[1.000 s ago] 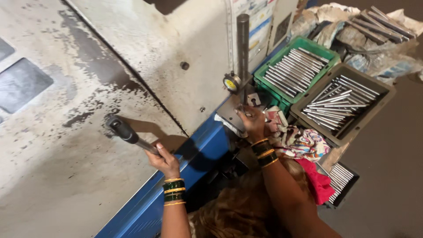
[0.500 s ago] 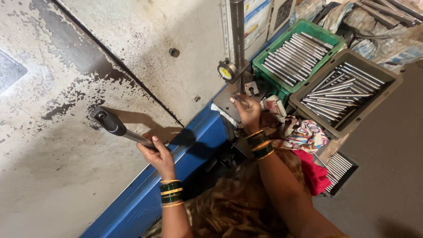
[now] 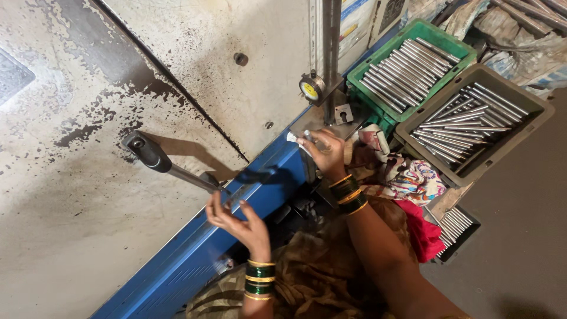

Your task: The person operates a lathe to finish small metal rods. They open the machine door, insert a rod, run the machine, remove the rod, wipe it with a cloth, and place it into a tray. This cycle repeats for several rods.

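Rod: thin steel pin [image 3: 311, 139] at frame centre, below the dial gauge [image 3: 310, 88]; likely stiff, smooth, slippery, best pinched mid-length.
Right hand [image 3: 326, 155]: fingers pinch the pin.
Left hand [image 3: 241, 221]: fingers spread, loose beside the lever [image 3: 171, 167], black-knobbed, left of centre.
Bins: green crate [image 3: 407, 65], grey tray [image 3: 472, 121], upper right, full of rods.

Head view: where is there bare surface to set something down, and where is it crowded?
Bare: the worn grey panel left of the blue rail, below the black-handled lever; also the floor right of the grey bin. Crowded: around the right hand by the dial gauge, and both rod bins, including the green crate.
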